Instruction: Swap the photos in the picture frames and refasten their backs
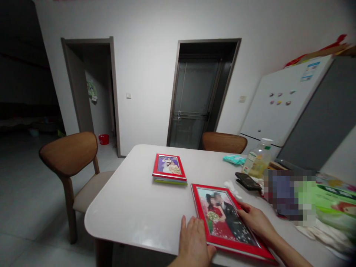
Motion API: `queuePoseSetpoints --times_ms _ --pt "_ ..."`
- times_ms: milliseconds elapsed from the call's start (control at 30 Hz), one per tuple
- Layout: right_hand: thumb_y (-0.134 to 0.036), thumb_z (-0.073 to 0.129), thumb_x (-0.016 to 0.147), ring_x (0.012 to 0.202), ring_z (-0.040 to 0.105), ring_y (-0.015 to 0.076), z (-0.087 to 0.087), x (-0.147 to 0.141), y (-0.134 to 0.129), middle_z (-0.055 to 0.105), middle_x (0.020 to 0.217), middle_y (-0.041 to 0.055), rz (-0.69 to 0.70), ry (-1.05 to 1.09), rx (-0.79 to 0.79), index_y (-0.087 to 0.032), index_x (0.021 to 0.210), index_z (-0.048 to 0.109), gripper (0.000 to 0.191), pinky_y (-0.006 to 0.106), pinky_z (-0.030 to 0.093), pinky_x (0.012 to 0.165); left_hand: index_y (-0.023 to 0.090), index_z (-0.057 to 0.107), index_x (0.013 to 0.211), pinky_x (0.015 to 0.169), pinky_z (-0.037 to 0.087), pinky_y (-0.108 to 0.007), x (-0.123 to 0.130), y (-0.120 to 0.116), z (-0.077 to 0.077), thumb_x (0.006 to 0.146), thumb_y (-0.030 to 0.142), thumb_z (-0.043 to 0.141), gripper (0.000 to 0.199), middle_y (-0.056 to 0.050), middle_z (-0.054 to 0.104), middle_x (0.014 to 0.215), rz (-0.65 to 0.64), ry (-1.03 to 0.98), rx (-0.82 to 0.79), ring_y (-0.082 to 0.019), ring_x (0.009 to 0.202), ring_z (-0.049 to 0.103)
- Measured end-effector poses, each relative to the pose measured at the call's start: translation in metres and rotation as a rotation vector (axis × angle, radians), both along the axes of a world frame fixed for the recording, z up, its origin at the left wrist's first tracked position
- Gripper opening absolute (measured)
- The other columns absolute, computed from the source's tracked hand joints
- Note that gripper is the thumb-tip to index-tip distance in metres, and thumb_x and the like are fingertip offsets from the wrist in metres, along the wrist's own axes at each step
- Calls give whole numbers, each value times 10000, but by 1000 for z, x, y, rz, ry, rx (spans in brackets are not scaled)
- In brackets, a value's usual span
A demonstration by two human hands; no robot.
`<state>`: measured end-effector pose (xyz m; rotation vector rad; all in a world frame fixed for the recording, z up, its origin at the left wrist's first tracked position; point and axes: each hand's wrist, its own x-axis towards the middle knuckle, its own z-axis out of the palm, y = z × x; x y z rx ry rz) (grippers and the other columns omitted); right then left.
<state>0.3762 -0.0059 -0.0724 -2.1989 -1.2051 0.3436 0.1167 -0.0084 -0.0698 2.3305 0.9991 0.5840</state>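
Large red photo frame (226, 217) is at the near right part of the pale surface (130, 200), picture side up. Its long axis runs from far left to near right. The top of its portrait, which shows 2 people, points away from the wearer. Whether the frame lies fully flat cannot be told.

Right hand (256, 220): grip closed on the right long side, fingers partly hidden by the frame. Left hand (194, 239): fingers extended along the left long side, thumb apart at the near left corner; whether this grip clasps the frame cannot be told.

Containers: 1 clear bottle (258, 159), white cap on, part filled with yellowish liquid, standing at the far right. 1 red bucket (104, 139) is on the floor past the left doorway; contents not visible.

Surroundings: a smaller red photo frame (169, 166), face up, rests on a green-edged item (170, 182), apart from the large frame to its far left. A crumpled white tissue (233, 189) lies just beyond the right long side; a dark flat item (248, 181) lies near it. A green packet (335, 198) and white cloth (324, 231) crowd the space right of the right hand.
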Motion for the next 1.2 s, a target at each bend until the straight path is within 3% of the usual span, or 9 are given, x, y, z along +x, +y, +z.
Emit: queuePoseSetpoints --times_ms 233,333,433,567,667,833,967,1100,1200 --pt "-280 432 664 828 583 262 6 15 17 648 887 114 -28 -365 -121 -145 1013 590 406 310 414 689 108 365 1214 1009 97 -485 21 18 0 677 309 569 608 -149 450 1218 -40 -24 8 -296 1156 339" --pt "-293 424 705 957 514 252 15 -28 43 586 1019 149 49 -542 115 -98 991 577 379 331 353 831 90 337 1227 1014 109 -457 -3 34 -1 674 280 556 624 -146 390 1267 31 -69 1 -273 1187 295" --pt "-275 448 724 972 488 198 27 -97 84 570 1041 111 333 -504 256 -123 1015 547 343 295 328 868 82 343 1213 999 176 -416 -32 55 2 693 243 508 569 -148 377 1275 205 -142 -62 -243 1188 302" --pt "-245 574 641 1038 417 230 42 -172 139 499 1130 115 499 -543 259 -166 1055 502 428 335 311 860 94 427 1126 967 244 -347 -63 81 6 661 252 548 506 -154 445 1217 404 -514 -335 -226 1131 388" --pt "-161 564 624 924 476 224 48 -193 158 568 962 125 539 -550 243 -132 864 568 242 317 329 801 80 465 1056 929 298 -319 -80 93 7 636 297 594 490 -176 484 1166 463 -686 -467 -230 1093 433" --pt "-146 513 636 822 486 189 51 -208 134 573 839 90 606 -562 247 -133 771 549 140 280 336 734 80 517 925 733 448 -334 -95 98 8 661 456 561 461 -138 627 846 465 -873 -689 -229 841 597" --pt "-162 507 620 796 481 188 51 -228 88 565 828 70 656 -493 289 -157 778 529 160 288 354 719 136 532 923 706 462 -308 -91 87 18 717 455 487 382 -92 634 861 402 -1065 -743 -194 820 603" --pt "-186 547 593 914 484 216 53 -241 51 557 964 86 703 -138 388 -177 816 526 225 333 360 805 156 488 1035 754 446 -286 -89 66 30 726 336 496 358 -68 614 970 396 -1278 -601 -194 904 568" --pt "-311 543 648 1023 460 215 61 -245 35 518 1097 88 623 340 425 -198 1016 473 391 343 364 845 122 531 997 777 442 -308 -98 45 40 706 275 537 328 -81 634 934 445 -1195 -376 -222 890 570"
